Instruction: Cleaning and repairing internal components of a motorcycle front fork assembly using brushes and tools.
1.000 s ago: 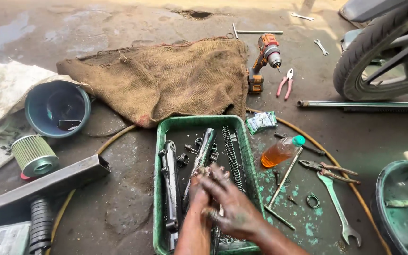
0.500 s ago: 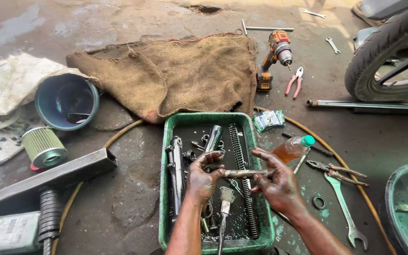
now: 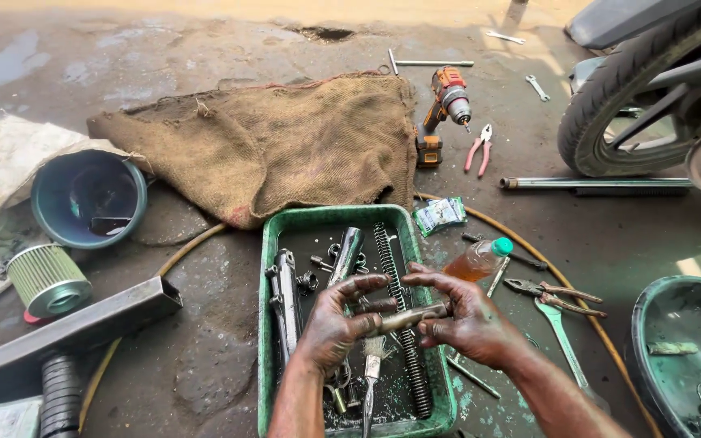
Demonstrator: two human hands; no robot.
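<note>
Both hands sit a bit lower over the tray vs 0.5 s ago, rod now level btw them. Burlap sack (image 3: 285,146) lies behind the green tray (image 3: 268,324), w/ spring (image 3: 395,284) inside. Left hand (image 3: 338,324) and right hand (image 3: 464,320), both oily, each grasp one end of a short metal rod (image 3: 406,319) just above the tray.

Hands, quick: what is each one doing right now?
Left hand: fingers closed on one end of a short metal rod, over the green tray.
Right hand: fingers closed on the rod's other end.
</note>
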